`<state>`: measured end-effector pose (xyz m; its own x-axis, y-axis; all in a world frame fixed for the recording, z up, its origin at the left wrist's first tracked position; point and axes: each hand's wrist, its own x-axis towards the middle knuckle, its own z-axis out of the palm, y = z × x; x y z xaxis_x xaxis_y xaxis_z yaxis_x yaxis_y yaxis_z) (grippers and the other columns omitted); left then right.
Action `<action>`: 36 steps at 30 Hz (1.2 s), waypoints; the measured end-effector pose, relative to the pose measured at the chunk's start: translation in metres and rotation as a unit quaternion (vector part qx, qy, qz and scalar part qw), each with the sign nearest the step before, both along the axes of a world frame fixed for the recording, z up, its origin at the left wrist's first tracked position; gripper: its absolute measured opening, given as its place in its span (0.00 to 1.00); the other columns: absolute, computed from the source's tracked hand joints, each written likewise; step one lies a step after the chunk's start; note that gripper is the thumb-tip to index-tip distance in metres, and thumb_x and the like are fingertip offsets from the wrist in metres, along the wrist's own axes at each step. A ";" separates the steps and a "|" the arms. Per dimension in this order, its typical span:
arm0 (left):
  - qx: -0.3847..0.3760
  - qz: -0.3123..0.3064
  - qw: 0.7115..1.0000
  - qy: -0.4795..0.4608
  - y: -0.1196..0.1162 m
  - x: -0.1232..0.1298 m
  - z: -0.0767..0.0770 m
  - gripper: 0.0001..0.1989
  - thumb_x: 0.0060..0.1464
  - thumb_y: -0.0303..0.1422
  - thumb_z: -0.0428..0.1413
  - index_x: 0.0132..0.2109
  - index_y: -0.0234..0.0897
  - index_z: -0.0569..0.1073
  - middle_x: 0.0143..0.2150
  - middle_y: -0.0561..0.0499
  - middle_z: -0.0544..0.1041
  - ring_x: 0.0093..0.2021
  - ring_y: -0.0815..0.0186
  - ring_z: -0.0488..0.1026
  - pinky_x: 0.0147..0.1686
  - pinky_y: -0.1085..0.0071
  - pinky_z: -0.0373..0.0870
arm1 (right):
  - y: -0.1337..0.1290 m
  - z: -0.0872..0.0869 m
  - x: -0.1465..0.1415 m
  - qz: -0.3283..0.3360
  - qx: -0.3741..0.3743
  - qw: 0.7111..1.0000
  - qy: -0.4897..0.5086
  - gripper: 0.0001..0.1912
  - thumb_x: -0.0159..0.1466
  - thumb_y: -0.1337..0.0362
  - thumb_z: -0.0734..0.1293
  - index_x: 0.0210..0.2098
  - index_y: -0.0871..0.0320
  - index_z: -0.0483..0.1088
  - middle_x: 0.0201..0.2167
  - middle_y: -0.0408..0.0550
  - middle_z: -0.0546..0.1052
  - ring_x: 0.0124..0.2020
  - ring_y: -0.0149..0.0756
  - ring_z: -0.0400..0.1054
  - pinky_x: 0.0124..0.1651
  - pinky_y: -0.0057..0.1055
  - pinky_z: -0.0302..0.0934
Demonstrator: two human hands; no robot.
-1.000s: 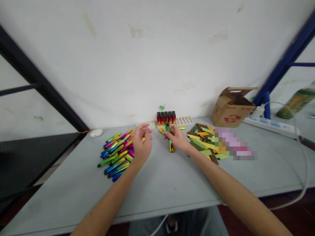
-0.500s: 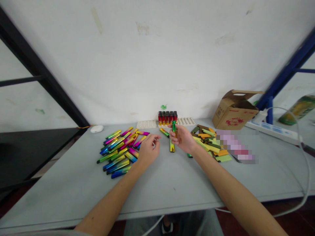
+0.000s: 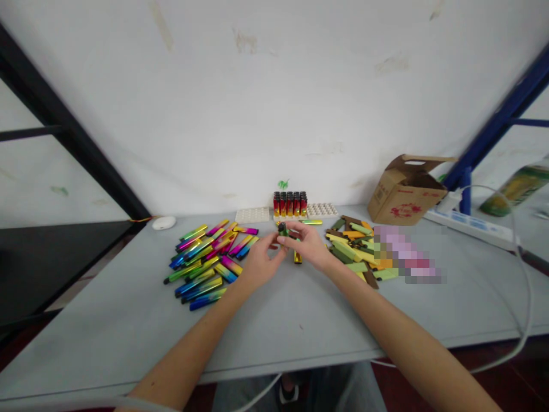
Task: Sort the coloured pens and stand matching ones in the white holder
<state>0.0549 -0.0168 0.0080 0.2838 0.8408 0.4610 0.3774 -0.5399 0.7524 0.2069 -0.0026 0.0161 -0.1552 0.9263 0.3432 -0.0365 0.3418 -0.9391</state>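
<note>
Both hands meet above the middle of the grey table. Between their fingertips stands a small shiny green tube [image 3: 282, 229] with a dark top, roughly upright. My right hand [image 3: 312, 246] pinches it from the right. My left hand [image 3: 259, 262] closes on its lower part, which the fingers mostly hide. A golden-yellow tube [image 3: 298, 257] lies on the table just under my right hand. Behind it, a yellow-green tube [image 3: 312, 222] lies in front of the upright red-and-gold tubes with black tops [image 3: 290, 205]. To the left of my left hand is a pile of shiny multicoloured tubes [image 3: 201, 272].
White trays with holes [image 3: 253, 215] stand by the wall. Flat green, yellow, orange and brown pieces [image 3: 349, 252] lie at right, beside a blurred pink item [image 3: 405, 252]. Farther back are an open cardboard box [image 3: 403, 197] and a power strip [image 3: 476, 229]. A white case [image 3: 163, 223] lies at left.
My right hand has moved left with the green tube, and my left hand has come up to it and closed its fingers. A yellow-green tube now lies crosswise before the red ones.
</note>
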 end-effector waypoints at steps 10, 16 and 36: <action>-0.194 -0.140 0.966 -0.103 0.005 -0.001 0.006 0.19 0.56 0.47 0.53 0.38 0.33 0.75 0.33 0.47 0.80 0.32 0.64 0.76 0.36 0.68 0.74 | 0.000 0.009 0.012 0.063 -0.047 0.997 0.015 0.18 0.58 0.49 0.67 0.25 0.58 0.72 0.21 0.40 0.69 0.25 0.30 0.61 0.33 0.29 0.59; -0.226 -0.134 0.959 -0.105 0.001 -0.002 0.011 0.22 0.52 0.51 0.56 0.33 0.33 0.76 0.28 0.47 0.80 0.27 0.64 0.76 0.35 0.67 0.74 | -0.003 0.015 0.013 0.026 -0.004 0.999 0.021 0.15 0.55 0.52 0.70 0.22 0.58 0.74 0.26 0.42 0.72 0.32 0.33 0.64 0.42 0.33 0.59; -0.367 -0.181 0.853 -0.326 -0.008 -0.001 0.021 0.12 0.47 0.32 0.63 0.37 0.34 0.70 0.30 0.46 0.80 0.31 0.61 0.79 0.38 0.63 0.74 | 0.007 0.005 0.017 0.013 -0.118 0.990 0.071 0.21 0.59 0.45 0.65 0.37 0.56 0.77 0.41 0.49 0.78 0.44 0.39 0.70 0.46 0.36 0.62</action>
